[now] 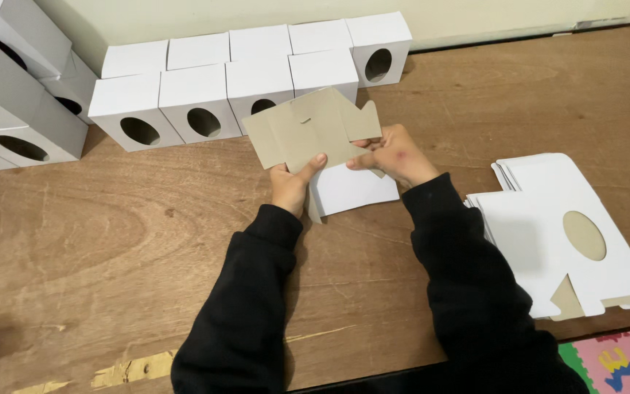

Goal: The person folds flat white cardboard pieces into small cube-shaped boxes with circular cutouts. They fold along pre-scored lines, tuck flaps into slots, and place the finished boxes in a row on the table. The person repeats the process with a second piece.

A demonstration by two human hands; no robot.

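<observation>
You've got a flat carton blank (315,135) pinched in both hands over the wooden table (111,241), grey-brown inside facing you: left hand (291,184) at its lower edge, right hand (395,155) on the right flap. Folded white boxes (205,95) with oval windows line the wall, and a stack of flat blanks (548,233) sits to your right.

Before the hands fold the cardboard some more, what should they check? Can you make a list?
1. Both hands grip the flat box blank: ok, left hand and right hand pinch its lower edge.
2. Blank's brown inside faces up: ok.
3. Flaps untorn: cannot tell, part is hidden.
4. Bare table under the hands: ok.
5. More blanks within reach: ok, stack of flat blanks lies right.
6. Finished boxes out of the way: ok, lined along the wall.
</observation>
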